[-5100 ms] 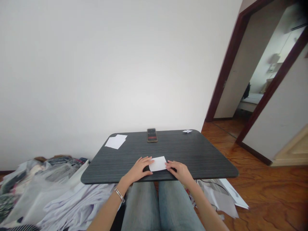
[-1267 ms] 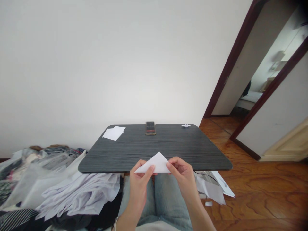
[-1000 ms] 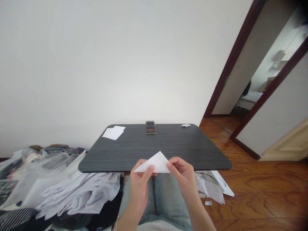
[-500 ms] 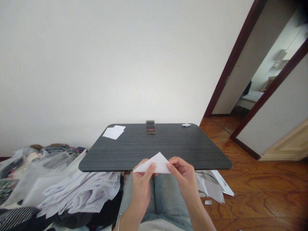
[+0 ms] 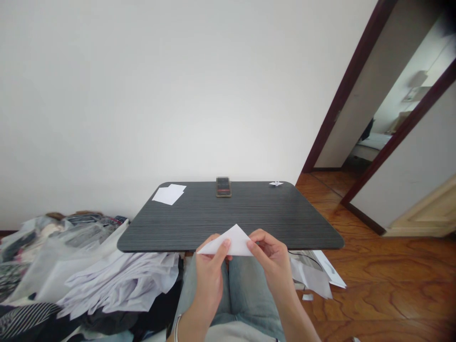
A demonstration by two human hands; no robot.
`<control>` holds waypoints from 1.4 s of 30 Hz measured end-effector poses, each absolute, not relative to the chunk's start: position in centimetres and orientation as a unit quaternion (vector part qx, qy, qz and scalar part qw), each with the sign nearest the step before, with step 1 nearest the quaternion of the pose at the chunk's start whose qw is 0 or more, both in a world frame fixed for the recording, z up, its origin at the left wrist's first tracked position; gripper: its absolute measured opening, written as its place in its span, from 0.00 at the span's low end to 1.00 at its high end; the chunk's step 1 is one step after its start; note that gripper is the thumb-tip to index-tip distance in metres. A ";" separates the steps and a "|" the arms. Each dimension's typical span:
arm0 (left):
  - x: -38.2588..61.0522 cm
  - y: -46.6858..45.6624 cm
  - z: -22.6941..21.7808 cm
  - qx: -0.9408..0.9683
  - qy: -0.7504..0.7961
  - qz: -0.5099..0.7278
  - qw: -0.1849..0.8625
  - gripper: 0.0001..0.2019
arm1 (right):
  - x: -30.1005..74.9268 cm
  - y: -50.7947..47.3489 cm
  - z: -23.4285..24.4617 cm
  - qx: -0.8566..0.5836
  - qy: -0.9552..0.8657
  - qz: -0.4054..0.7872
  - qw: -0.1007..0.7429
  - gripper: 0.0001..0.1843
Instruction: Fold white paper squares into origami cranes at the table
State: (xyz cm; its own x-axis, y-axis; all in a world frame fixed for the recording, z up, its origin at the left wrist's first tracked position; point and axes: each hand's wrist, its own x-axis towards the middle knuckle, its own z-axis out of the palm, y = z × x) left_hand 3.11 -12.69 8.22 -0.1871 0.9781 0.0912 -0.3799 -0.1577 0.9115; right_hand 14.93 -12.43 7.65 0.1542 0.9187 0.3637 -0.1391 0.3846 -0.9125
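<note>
A white sheet of paper folded into a triangle (image 5: 238,241) is held up at the table's near edge, its peak pointing away from me. My left hand (image 5: 211,266) grips its left part, thumb flat on the face and fingers behind. At the right corner, my right hand (image 5: 270,254) pinches the paper between thumb and bent fingers. Beyond the hands, loose white paper sheets (image 5: 168,194) lie at the table's back left. A small folded white paper piece with pointed ends (image 5: 276,184) rests at the back right.
The dark table (image 5: 199,216) stands against a white wall. At its back middle is a small dark stand-like object (image 5: 223,187). Piled clothes and plastic bags (image 5: 117,280) cover the left side. Papers and a cable (image 5: 315,278) lie below the table's right edge, by the wooden floor.
Both hands keep the same hold on the folded paper. Only a very slight shift of the whole view shows.
</note>
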 end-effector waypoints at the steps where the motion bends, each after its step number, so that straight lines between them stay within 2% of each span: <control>1: 3.1 -12.7 8.2 0.377 0.397 0.661 0.514 0.11 | 14.9 -12.4 7.6 -0.386 -0.510 0.401 0.656 0.09; 21: 3.3 -12.8 8.3 0.354 0.392 0.668 0.525 0.10 | 15.0 -12.7 8.1 -0.382 -0.518 0.409 0.648 0.09; 32: 2.7 -13.0 8.2 0.409 0.391 0.653 0.504 0.15 | 15.4 -12.6 9.6 -0.408 -0.537 0.390 0.627 0.07; 42: 2.9 -13.4 8.9 0.428 0.389 0.624 0.525 0.15 | 15.6 -12.4 10.1 -0.419 -0.554 0.385 0.608 0.11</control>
